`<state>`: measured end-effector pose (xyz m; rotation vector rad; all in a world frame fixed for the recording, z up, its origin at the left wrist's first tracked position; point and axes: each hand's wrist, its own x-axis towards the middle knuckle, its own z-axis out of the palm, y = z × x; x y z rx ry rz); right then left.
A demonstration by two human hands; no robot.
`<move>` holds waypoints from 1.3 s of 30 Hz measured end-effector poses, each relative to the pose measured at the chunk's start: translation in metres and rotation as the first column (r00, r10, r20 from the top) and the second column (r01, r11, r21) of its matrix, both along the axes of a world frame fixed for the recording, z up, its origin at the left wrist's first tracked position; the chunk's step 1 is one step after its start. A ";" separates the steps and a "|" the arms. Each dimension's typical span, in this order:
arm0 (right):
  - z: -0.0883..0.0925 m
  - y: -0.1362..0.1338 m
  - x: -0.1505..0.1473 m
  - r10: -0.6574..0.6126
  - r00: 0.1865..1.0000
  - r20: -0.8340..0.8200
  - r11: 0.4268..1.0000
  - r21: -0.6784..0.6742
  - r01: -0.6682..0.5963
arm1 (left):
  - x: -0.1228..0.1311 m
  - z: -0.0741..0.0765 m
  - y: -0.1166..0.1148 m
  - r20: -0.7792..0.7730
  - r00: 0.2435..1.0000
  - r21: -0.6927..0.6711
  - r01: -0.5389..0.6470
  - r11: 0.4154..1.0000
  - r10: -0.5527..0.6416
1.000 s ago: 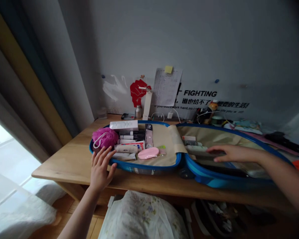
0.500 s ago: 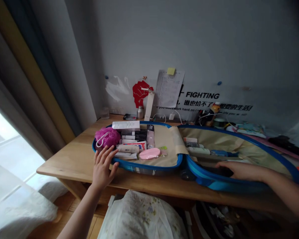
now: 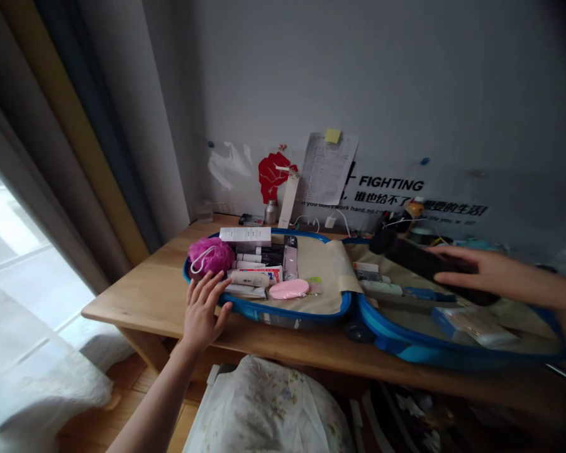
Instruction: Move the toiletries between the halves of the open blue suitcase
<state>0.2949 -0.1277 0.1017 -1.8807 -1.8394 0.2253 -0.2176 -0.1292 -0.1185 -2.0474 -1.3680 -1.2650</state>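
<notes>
An open blue suitcase lies on a wooden desk. My left hand rests flat on the rim of its left half, fingers spread, beside a pink bath pouf and several tubes and boxes. My right hand is closed on a long black object, lifted above the right half. Below it lie a flat packet and small bottles. A pink oval case sits in the left half.
Papers, a red fist sticker and a "FIGHTING" sign hang on the wall behind. Clutter lines the desk's back edge. Curtains hang at left. A floral bundle sits under the desk front.
My right hand rose out of the suitcase's right half, lifting the long black object toward the back. The left hand stayed on the rim. The view shifted slightly.
</notes>
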 end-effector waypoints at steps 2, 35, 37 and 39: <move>0.000 0.006 -0.031 0.090 0.993 -0.078 0.983 -0.152 -0.102 | 0.001 0.000 0.000 -0.005 1.000 0.006 -0.001 1.000 0.001; -0.081 0.033 -0.280 0.662 0.735 -0.148 0.694 -0.249 -0.675 | 0.013 0.047 0.012 -0.196 0.973 -0.056 0.110 0.992 -0.119; -0.073 0.033 -0.266 0.632 0.762 -0.142 0.726 -0.236 -0.646 | 0.013 0.046 0.011 -0.190 0.975 -0.045 0.104 0.994 -0.111; -0.060 0.040 -0.242 0.580 0.806 -0.123 0.787 -0.174 -0.592 | 0.013 0.046 0.010 -0.187 0.976 -0.032 0.103 0.994 -0.107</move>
